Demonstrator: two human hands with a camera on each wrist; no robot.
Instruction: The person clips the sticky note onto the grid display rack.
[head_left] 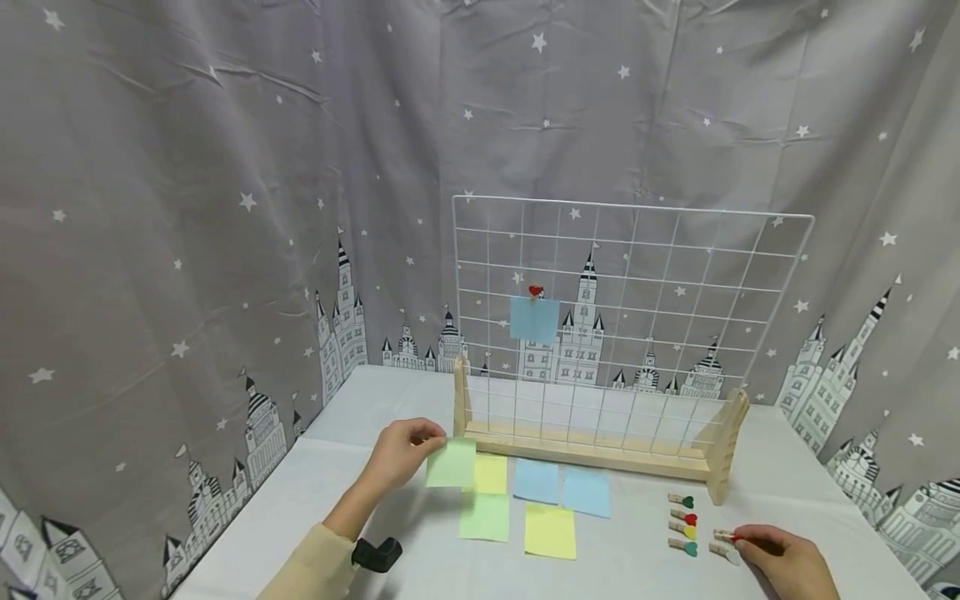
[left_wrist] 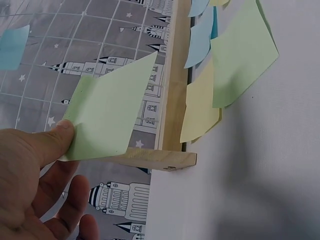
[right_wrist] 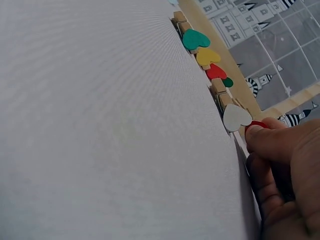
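My left hand pinches a green sticky note by its edge between thumb and finger, above the table and in front of the rack's left foot. At the right, my right hand pinches the red heart of a small wooden clothespin. A clothespin with a white heart lies close to those fingertips. On the white wire grid rack, a blue sticky note hangs from a red-heart clothespin.
Yellow, blue and green sticky notes lie before the rack's wooden base. A column of clothespins with green, yellow and red hearts lies left of my right hand. A grey curtain surrounds the table.
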